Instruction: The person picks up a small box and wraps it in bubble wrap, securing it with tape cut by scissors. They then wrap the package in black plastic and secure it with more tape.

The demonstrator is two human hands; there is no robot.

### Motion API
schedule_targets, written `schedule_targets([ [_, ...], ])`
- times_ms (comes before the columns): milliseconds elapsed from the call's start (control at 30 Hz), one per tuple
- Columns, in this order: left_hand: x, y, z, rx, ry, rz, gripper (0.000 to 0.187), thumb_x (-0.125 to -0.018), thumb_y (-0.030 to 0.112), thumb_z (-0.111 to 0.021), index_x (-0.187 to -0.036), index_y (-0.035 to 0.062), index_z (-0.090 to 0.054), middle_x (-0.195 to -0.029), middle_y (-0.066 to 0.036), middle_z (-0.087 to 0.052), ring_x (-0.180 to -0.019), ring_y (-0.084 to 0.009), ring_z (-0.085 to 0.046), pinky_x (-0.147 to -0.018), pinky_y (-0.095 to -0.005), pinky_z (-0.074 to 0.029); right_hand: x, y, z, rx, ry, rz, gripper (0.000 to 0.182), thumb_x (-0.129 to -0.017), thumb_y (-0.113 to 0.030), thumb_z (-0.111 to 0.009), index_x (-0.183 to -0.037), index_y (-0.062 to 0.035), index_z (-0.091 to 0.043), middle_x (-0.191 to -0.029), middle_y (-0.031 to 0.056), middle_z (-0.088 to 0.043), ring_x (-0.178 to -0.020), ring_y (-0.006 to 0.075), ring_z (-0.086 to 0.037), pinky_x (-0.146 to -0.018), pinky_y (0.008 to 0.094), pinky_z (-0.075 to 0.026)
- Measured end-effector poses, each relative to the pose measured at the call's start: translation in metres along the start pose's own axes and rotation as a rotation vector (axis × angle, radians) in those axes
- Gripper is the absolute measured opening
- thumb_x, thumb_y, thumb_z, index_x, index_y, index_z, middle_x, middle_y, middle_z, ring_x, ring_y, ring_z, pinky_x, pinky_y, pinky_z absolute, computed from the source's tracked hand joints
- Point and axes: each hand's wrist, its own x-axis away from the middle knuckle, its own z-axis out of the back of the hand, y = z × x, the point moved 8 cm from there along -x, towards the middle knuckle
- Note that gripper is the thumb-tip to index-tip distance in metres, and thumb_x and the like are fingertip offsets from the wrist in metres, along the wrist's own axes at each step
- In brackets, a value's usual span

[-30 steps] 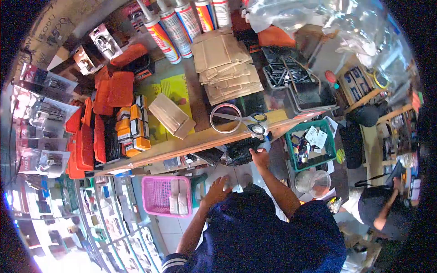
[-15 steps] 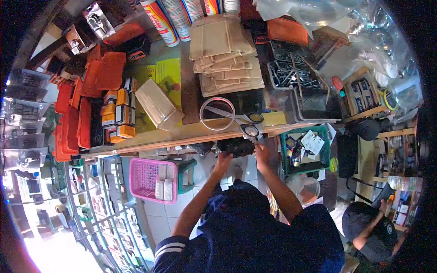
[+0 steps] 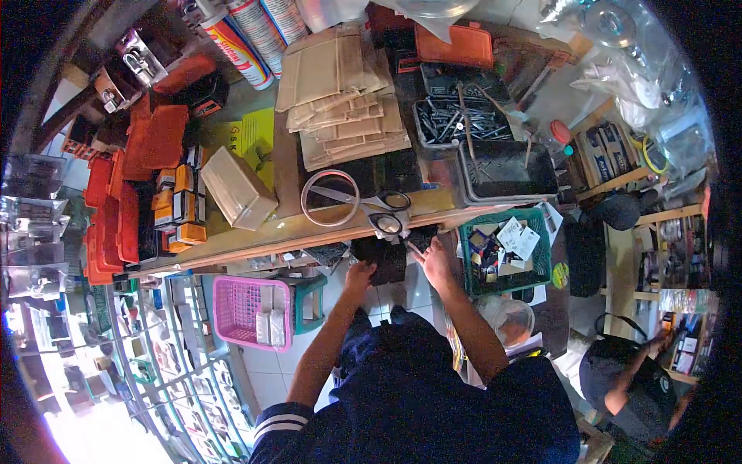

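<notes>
My left hand [image 3: 359,280] is closed on the lower left edge of a flat black piece [image 3: 379,261], whose kind I cannot make out. It hangs just below the front edge of the wooden bench. To its right is my right hand [image 3: 436,267], fingers stretched apart and pointing left, with a small dark patch by the thumb. Scissors [image 3: 371,203] lie above on the bench edge, blades through a roll of tape [image 3: 308,207] and black handles towards my hands. Behind them rises a stack of folded brown cardboard [image 3: 340,100].
Orange cases [image 3: 116,224], small boxes [image 3: 182,205] and a brown carton [image 3: 236,189] stand at the left. Screws fill a black tray [image 3: 483,166] at the right. Below the bench are a pink basket [image 3: 232,309] and a green basket [image 3: 545,267]. Another person [image 3: 630,379] is at right.
My hands have moved apart slightly; the right one has spread its fingers. The black piece now hangs lower and flatter, at my left hand. The whole view has shifted and tilted slightly.
</notes>
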Motion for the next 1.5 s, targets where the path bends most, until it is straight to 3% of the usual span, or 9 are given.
schedule_targets([
  [167,0.066,0.060,0.003,0.150,-0.095,-0.247,0.026,-0.096,0.021,-0.068,-0.116,0.0047,-0.068,-0.101,-0.006,-0.070,-0.090,-0.0171,-0.065,-0.082,-0.0324,-0.052,-0.017,0.010,-0.016,-0.019,-0.159,0.008,0.006,-0.101,-0.024,-0.059,-0.100,-0.0184,-0.056,-0.083,-0.0030,-0.048,-0.102,0.0233,-0.059,-0.105,0.0553,-0.044],
  [267,0.085,0.068,0.015,-0.249,-0.104,-0.148,0.029,-0.098,0.021,-0.066,-0.118,0.0001,-0.066,-0.112,-0.009,-0.069,-0.103,-0.0189,-0.063,-0.091,-0.0334,-0.049,-0.016,0.017,-0.034,0.017,-0.230,0.005,0.014,-0.101,-0.025,-0.060,-0.113,-0.0184,-0.059,-0.109,-0.0013,-0.060,-0.118,0.0239,-0.057,-0.106,0.0516,-0.040],
  [367,0.100,0.047,0.015,0.395,0.014,0.279,0.037,-0.099,0.024,-0.064,-0.120,-0.0073,-0.062,-0.116,-0.010,-0.068,-0.105,-0.0183,-0.063,-0.092,-0.0333,-0.049,-0.014,0.017,-0.051,0.492,-0.058,0.102,0.032,-0.101,-0.029,-0.061,-0.128,-0.0119,-0.058,-0.132,0.0057,-0.061,-0.122,0.0207,-0.056,-0.108,0.0428,-0.039],
  [600,0.128,0.086,0.035,0.530,0.032,0.187,0.035,-0.104,0.027,-0.056,-0.122,-0.0023,-0.062,-0.120,-0.009,-0.067,-0.107,-0.0202,-0.065,-0.094,-0.0376,-0.053,-0.004,0.036,-0.086,1.416,-0.433,0.482,0.044,-0.098,-0.031,-0.061,-0.129,-0.0004,-0.058,-0.128,0.0206,-0.063,-0.122,0.0347,-0.059,-0.104,0.0443,-0.044],
  [667,0.134,0.102,0.054,0.098,0.039,-0.210,0.037,-0.105,0.029,-0.055,-0.125,-0.0008,-0.060,-0.120,-0.008,-0.067,-0.106,-0.0204,-0.065,-0.093,-0.0378,-0.053,0.015,0.030,-0.109,1.417,-0.535,0.470,0.047,-0.097,-0.034,-0.062,-0.130,-0.0007,-0.058,-0.130,0.0238,-0.061,-0.123,0.0399,-0.057,-0.105,0.0466,-0.044],
  [867,0.198,0.159,0.070,0.550,0.251,0.159,0.026,-0.104,0.017,-0.058,-0.121,-0.0023,-0.063,-0.117,-0.003,-0.067,-0.107,-0.0093,-0.059,-0.092,-0.0258,-0.047,0.013,0.047,-0.094,1.963,-0.400,0.938,0.047,-0.096,-0.034,-0.065,-0.131,-0.0020,-0.060,-0.122,0.0284,-0.064,-0.109,0.0449,-0.063,-0.103,0.0514,-0.045],
  [1300,0.353,0.298,0.153,-0.205,0.393,-0.228,0.020,-0.098,0.013,-0.058,-0.085,-0.0006,-0.050,-0.086,-0.003,-0.058,-0.083,-0.0108,-0.049,-0.081,-0.0271,-0.044,0.023,0.046,-0.123,1.965,-0.157,1.099,0.027,-0.096,-0.030,-0.061,-0.108,-0.0055,-0.064,-0.103,0.0218,-0.063,-0.103,0.0446,-0.057,-0.088,0.0607,-0.040],
  [1400,0.367,0.299,0.159,-0.283,0.263,-0.451,0.023,-0.095,0.014,-0.060,-0.080,-0.0005,-0.049,-0.086,-0.007,-0.059,-0.082,-0.0140,-0.051,-0.083,-0.0325,-0.046,0.077,0.042,-0.153,1.692,-0.233,0.898,0.041,-0.096,-0.043,-0.064,-0.106,-0.0028,-0.059,-0.093,0.0150,-0.062,-0.075,0.0268,-0.060,-0.071,0.0403,-0.049],
  [1500,0.372,0.268,0.168,-0.210,0.232,-0.348,0.022,-0.091,0.011,-0.059,-0.075,0.0008,-0.048,-0.086,-0.012,-0.059,-0.078,-0.0241,-0.056,-0.087,-0.0406,-0.047,0.113,0.125,-0.125,0.815,-0.261,-0.657,0.090,-0.093,-0.072,-0.051,-0.146,0.0006,-0.043,-0.113,0.0156,-0.065,-0.092,0.0243,-0.065,-0.080,0.0406,-0.053],
])
